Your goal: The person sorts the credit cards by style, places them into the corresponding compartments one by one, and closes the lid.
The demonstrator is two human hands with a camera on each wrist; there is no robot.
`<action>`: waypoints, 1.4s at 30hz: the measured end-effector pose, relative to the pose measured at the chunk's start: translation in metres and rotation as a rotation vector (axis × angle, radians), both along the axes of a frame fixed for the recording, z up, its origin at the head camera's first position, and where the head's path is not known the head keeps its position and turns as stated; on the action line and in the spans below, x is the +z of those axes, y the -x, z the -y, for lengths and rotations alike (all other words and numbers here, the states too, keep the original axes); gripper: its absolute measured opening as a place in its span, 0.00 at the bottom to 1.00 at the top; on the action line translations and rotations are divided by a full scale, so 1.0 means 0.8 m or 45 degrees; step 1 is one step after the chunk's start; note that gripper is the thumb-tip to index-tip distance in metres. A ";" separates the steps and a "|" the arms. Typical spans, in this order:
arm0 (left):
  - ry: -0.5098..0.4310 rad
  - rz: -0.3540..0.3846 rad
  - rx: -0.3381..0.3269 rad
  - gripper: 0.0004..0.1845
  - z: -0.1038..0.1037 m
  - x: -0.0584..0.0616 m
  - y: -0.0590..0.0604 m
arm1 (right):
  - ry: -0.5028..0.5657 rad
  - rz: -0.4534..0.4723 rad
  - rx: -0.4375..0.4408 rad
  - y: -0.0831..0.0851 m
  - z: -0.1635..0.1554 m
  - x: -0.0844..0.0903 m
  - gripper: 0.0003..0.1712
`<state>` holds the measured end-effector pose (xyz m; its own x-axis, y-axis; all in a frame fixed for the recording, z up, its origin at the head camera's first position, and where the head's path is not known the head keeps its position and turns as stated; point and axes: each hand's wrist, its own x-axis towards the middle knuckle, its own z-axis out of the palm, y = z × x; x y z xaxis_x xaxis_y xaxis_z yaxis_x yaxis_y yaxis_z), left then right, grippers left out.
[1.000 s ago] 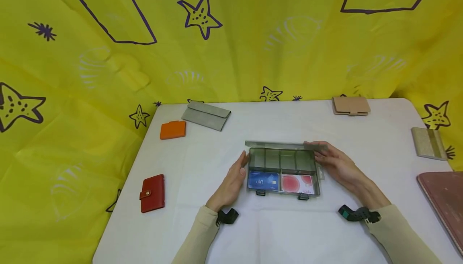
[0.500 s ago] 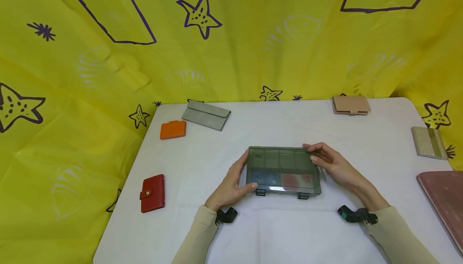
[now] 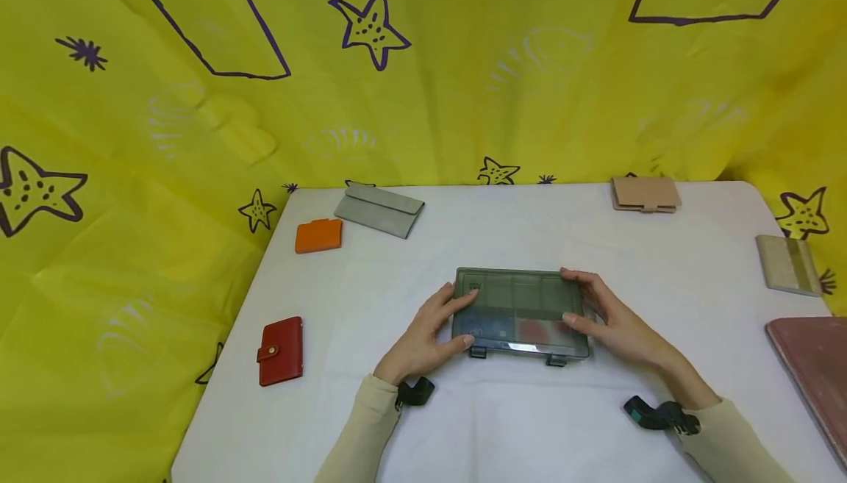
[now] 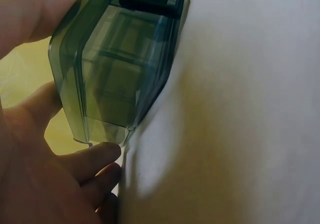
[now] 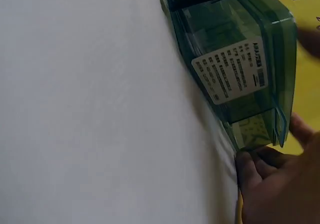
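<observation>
A translucent green plastic compartment box (image 3: 519, 288) lies on the white table with its lid down. A blue card (image 3: 486, 325) and a red-and-white card (image 3: 537, 331) show dimly through the lid in the front compartments. My left hand (image 3: 423, 336) holds the left end, thumb at the front corner, index finger on the lid, other fingers low against the end wall in the left wrist view. My right hand (image 3: 618, 321) holds the right end, thumb on the lid, fingers at the back corner. Two dark latches (image 3: 556, 360) stick out in front. A white label (image 5: 231, 70) covers the right end wall.
Left lie a red snap wallet (image 3: 281, 351), an orange card holder (image 3: 319, 236) and a grey flap pouch (image 3: 379, 209). Right are a tan wallet (image 3: 645, 194), a beige booklet-like case (image 3: 788, 265) and a dark red folder-like item (image 3: 810, 380). A yellow patterned curtain (image 3: 437, 101) hangs behind.
The lid, upright at the back a second ago, has come down over the box. My left thumb and index finger moved onto the lid; my right thumb moved forward along its right side.
</observation>
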<state>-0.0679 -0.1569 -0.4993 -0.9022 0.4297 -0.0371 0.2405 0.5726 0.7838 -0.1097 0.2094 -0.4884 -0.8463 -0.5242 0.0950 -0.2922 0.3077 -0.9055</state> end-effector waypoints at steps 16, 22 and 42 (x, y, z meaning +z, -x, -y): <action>-0.063 -0.005 0.000 0.42 0.001 0.005 -0.001 | -0.350 -0.116 0.032 -0.022 0.017 0.000 0.78; -0.053 -0.053 -0.024 0.53 0.000 0.001 -0.001 | -0.507 -0.254 -0.030 -0.027 0.013 0.011 0.76; 0.149 -0.137 0.035 0.56 -0.014 0.001 -0.001 | -0.791 -0.562 0.056 -0.041 0.016 0.021 0.72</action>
